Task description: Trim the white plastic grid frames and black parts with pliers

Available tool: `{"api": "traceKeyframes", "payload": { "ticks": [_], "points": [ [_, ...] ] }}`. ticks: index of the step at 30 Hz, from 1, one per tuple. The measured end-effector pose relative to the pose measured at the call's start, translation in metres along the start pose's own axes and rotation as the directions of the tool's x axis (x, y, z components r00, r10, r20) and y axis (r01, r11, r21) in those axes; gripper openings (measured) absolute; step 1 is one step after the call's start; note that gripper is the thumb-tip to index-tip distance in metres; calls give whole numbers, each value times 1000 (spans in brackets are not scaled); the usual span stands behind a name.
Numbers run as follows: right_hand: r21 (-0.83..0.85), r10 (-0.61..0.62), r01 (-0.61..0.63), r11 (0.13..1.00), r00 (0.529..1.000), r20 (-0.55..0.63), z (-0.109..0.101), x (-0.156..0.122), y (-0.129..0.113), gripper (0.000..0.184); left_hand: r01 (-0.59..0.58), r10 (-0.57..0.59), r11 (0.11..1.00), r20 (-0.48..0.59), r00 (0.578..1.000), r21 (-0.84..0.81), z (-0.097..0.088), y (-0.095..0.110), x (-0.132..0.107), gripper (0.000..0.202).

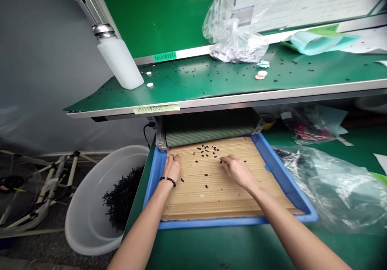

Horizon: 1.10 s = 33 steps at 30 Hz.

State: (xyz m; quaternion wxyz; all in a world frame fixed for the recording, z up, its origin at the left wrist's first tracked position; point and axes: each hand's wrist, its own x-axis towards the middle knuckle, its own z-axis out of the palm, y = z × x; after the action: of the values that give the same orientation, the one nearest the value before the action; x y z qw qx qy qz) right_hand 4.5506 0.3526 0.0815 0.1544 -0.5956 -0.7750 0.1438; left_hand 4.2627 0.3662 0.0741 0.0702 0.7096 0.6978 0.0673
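A blue tray (284,177) lined with ribbed cardboard (211,197) lies on the green bench under a shelf. Several small black parts (207,151) are scattered on the cardboard near its far end. My left hand (172,167), with a black bead bracelet on the wrist, rests palm down at the tray's left side, fingers curled onto the cardboard. My right hand (237,169) lies in the middle of the tray, its fingertips pinched together at a few black parts; what they grip is too small to name.
A white tub (90,205) with black scrap stands on the floor at the left. Crumpled clear plastic bags (335,185) lie right of the tray. On the green shelf (211,80) stand a white bottle (119,58) and a plastic bag of small pieces (237,40).
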Motion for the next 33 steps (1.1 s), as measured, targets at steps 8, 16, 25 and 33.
{"api": "traceKeyframes", "payload": {
  "ticks": [8, 16, 25, 33],
  "points": [
    [-93, 82, -68, 993, 983, 164, 34, 98, -32, 34, -48, 48, 999, -9, 999, 17, 8, -15, -2, 50],
    [-127, 126, -103, 986, 974, 186, 28, 108, -36, 29, -308, 335, 848, -15, 942, -430, 7, 0, -32, 49],
    [281, -299, 294, 914, 954, -26, -14, 65, -143, 29, -136, 150, 884, -5, 989, -448, -19, 12, -56, 27],
    [349, 319, -151, 925, 808, -495, -94, 85, -27, 60, -157, 125, 798, -96, 988, -582, -29, 14, -63, 26]
  ]
}}
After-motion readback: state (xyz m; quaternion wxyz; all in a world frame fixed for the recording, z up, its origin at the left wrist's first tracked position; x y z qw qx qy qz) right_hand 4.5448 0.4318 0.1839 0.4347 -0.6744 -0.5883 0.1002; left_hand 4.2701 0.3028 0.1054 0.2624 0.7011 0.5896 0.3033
